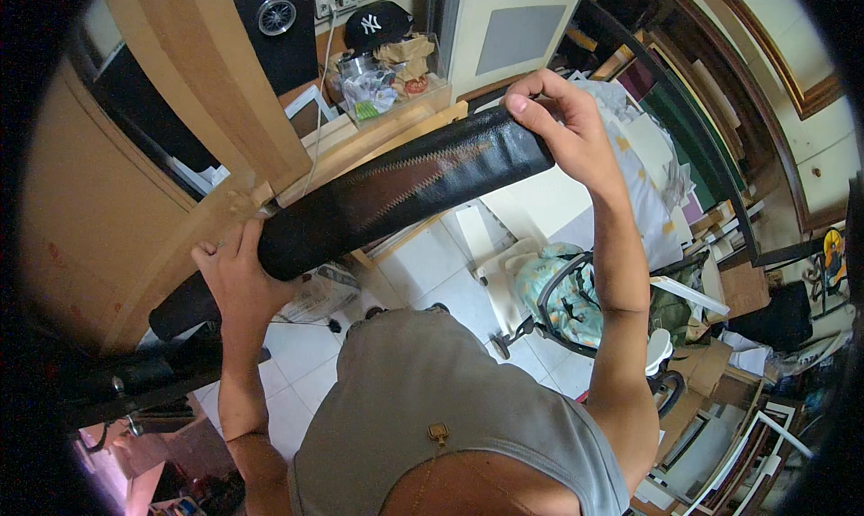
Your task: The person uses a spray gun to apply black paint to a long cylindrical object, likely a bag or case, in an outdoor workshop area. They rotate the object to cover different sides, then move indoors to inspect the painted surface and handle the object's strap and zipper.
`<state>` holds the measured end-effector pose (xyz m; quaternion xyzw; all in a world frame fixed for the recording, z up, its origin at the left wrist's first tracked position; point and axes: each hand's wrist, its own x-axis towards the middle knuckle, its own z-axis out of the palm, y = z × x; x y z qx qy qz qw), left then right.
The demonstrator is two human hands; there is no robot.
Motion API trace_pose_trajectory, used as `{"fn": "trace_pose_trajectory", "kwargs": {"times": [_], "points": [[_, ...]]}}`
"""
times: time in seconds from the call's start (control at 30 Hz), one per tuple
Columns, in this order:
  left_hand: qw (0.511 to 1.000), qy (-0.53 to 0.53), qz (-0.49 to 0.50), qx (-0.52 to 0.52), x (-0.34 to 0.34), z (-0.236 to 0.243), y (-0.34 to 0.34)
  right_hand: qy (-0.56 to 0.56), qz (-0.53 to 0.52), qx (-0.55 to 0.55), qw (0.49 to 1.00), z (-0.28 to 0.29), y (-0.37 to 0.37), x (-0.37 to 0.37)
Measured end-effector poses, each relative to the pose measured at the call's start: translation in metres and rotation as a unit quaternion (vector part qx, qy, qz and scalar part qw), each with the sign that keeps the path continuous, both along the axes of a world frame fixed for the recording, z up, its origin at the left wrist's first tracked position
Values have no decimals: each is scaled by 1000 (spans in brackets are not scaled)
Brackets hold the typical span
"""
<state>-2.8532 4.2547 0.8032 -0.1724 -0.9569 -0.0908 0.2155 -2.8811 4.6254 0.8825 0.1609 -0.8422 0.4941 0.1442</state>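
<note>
A long black leather-like roll (324,224) stretches slantwise in front of me, its right end higher in view than its left. A brown wedge edged with zigzag stitching runs along its shiny surface. My right hand (567,129) grips the right end, thumb on top and the other fingers partly hidden behind. Toward the left part, my left hand (238,269) is closed on the roll from the near side, fingers over it. Past that hand, a dark end of the roll shows at lower left.
Tall brown boards (207,75) lean at the left. Beyond the roll stands a clear bin (432,93) of odds and ends with a black cap (378,26). A stroller (562,296) is on the white tiled floor (423,264) at right, near stacked frames (693,111).
</note>
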Motion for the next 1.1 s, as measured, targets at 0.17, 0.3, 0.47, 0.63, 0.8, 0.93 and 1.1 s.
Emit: {"fn": "trace_pose_trajectory", "kwargs": {"times": [0.17,0.3,0.47,0.63,0.8,0.93,1.1], "points": [[1000,5,6,-17,1,9,0,-12,64,-28,997,-5,12,6],[1000,2,4,-14,3,16,-1,67,83,21,994,1,7,13],[999,22,-1,-36,7,22,-3,91,45,49,994,4,5,15],[999,33,-9,-42,8,24,4,44,-4,1,999,-3,9,11],[998,15,2,-64,8,29,2,-4,-7,-38,999,-11,9,12],[998,-33,-28,-45,8,35,-8,-11,26,-62,998,-16,9,14],[928,-340,-153,-19,-14,55,-15,-46,143,-153,977,-26,10,11]]}}
